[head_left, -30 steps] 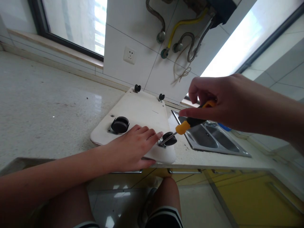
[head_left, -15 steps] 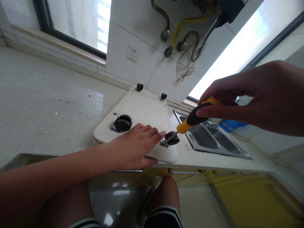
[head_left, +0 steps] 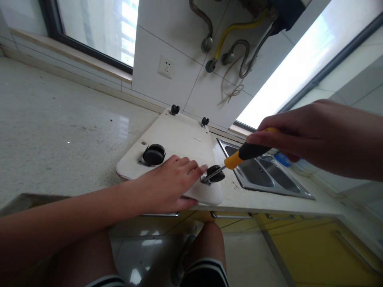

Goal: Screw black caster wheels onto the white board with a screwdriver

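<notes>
My right hand is closed around the black and yellow handle of a screwdriver. The screwdriver slants down to the left, its tip at the metal plate of the near right caster; the screw itself is too small to make out. A white board lies on the counter with its casters facing up. Over its near edge rests my left hand, gripping it with the thumb along the front edge and the fingertips beside that caster's plate. Another black caster sits at the near left.
Two more casters, one at far left and one at far right, stand near the wall. A steel double sink lies to the right, with a blue item behind it. Yellow cabinets are below the counter.
My right hand has moved slightly down and turned about the handle, and the screwdriver leans lower. Its tip stays at the caster plate. My left hand keeps its place on the board.
</notes>
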`<state>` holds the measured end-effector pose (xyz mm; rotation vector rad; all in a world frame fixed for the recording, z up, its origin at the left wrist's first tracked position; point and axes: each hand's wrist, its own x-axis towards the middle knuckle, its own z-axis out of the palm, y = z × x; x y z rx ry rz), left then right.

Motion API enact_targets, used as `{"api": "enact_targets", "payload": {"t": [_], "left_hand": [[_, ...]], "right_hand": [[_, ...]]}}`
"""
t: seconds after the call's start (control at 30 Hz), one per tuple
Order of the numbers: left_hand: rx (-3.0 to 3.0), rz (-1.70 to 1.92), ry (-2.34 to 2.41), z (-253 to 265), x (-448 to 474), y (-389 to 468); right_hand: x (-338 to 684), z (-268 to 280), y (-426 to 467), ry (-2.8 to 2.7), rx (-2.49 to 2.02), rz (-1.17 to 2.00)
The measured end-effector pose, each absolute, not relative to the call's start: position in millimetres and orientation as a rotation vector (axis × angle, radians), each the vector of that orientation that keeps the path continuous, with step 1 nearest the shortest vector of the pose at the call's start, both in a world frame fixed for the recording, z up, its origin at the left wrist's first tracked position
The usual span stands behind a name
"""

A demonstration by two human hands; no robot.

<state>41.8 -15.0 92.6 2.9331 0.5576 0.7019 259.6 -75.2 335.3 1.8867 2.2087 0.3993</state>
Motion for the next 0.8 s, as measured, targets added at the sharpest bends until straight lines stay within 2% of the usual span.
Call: {"api": "enact_targets", "payload": {"t": [0.1, 0.23, 0.33, 0.5, 0.8], "left_hand": [[2.942, 0.713, 0.557, 92, 42, -15], [2.948, 0.73, 0.551, 91, 43, -14], [2.939, 0.72, 0.549, 92, 43, -14], [2.937, 0.731, 0.554, 90, 43, -14], [2.931, 0.71, 0.557, 91, 43, -13]], "right_hand": [[256, 329, -74, 2.2, 1.886, 0.492], [266, 335, -81, 2.251, 1.885, 0.293], [268, 340, -83, 2.307, 1.828, 0.257], [256, 328, -76, 2.189, 1.944, 0.447], [267, 339, -80, 2.337, 1.812, 0.434]]}}
